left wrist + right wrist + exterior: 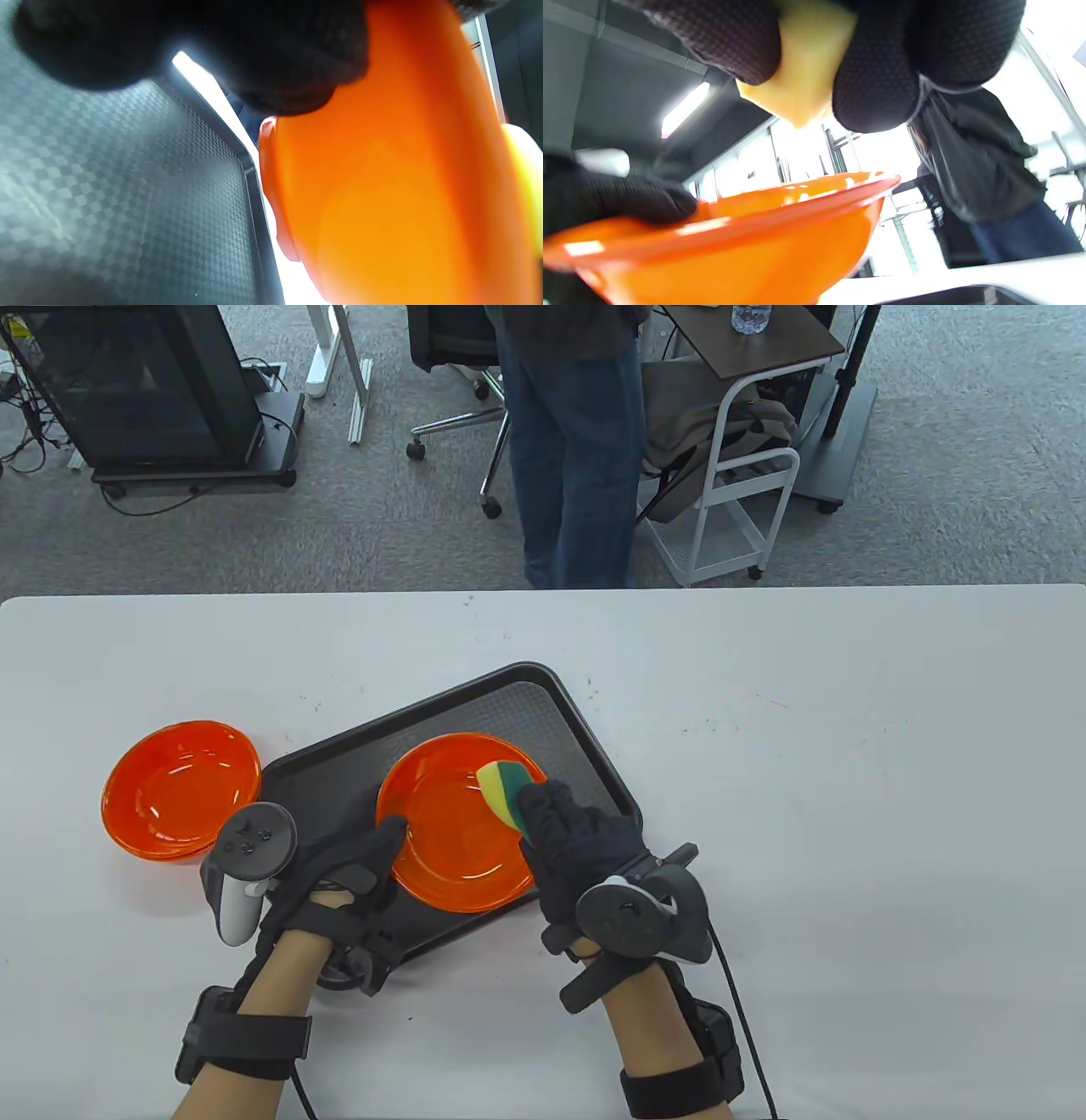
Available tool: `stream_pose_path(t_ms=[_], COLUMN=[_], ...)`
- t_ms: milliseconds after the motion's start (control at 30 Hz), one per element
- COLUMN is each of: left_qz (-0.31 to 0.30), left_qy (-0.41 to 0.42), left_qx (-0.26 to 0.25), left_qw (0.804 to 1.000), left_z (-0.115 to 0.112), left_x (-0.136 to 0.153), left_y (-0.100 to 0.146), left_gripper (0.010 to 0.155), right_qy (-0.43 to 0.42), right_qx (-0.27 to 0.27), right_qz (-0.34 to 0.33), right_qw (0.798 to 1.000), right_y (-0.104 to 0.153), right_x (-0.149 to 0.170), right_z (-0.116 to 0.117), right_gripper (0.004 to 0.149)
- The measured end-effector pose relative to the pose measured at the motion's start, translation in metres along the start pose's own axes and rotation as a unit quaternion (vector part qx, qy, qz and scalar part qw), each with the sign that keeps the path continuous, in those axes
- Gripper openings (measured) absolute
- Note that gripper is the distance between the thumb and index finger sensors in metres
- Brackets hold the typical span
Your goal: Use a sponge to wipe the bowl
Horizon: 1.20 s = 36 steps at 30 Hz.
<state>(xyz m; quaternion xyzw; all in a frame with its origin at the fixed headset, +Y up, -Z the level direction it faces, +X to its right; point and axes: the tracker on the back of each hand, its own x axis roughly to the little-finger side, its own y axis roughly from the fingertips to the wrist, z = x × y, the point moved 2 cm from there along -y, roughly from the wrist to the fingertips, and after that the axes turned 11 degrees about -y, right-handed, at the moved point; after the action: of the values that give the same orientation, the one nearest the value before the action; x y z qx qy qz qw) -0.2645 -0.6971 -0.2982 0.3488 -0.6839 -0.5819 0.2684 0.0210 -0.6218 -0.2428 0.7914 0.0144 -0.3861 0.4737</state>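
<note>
From the table view I see a white table (848, 780) on grey carpet, and a person in jeans (577, 475) stands at the far side beside a white cart (747, 475). I can read no writing. A dark tray (594, 729) carries the bowl (450, 823); a second bowl (178, 789) sits left of the tray. My left hand (348, 874) grips the bowl's near-left rim. My right hand (577, 840) pinches the sponge (505, 789) at the bowl's right rim.

In the left wrist view, glove fingers (292, 55) press the bowl's outside above the checkered tray floor.

In the right wrist view, fingers (878, 76) are clamped on the yellow sponge just above the rim.
</note>
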Motion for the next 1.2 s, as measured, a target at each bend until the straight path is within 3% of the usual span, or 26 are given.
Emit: stream_pose_path(t_ms=[300,500,700,933,1200], left_qz=[-0.023,-0.049,-0.064,-0.056,-0.054], left_qy=[-0.009,-0.033,-0.052,-0.071,-0.081], left_qx=[-0.008,-0.005,0.014,-0.01,-0.036], left_qw=[1.0,0.998,0.997,0.996,0.995], left_z=[0.002,0.003,-0.006,0.0,0.011], left_x=[-0.009,-0.019,-0.026,-0.021,-0.019], left_y=[0.01,0.013,0.014,0.012,0.012], left_gripper=[0.062,0.061,0.061,0.06,0.059], right_qy=[0.138,0.222,0.196,0.103,0.154], right_qx=[-0.09,-0.169,-0.18,-0.23,-0.302], right_qz=[-0.057,-0.058,-0.076,-0.115,-0.057], right_qw=[0.985,0.958,0.961,0.961,0.939], right_y=[-0.007,-0.011,-0.012,-0.011,-0.012], right_x=[-0.028,-0.036,-0.04,-0.054,-0.057], right_z=[0.02,0.044,0.055,0.065,0.069], right_gripper=[0.049,0.048,0.048,0.047,0.045])
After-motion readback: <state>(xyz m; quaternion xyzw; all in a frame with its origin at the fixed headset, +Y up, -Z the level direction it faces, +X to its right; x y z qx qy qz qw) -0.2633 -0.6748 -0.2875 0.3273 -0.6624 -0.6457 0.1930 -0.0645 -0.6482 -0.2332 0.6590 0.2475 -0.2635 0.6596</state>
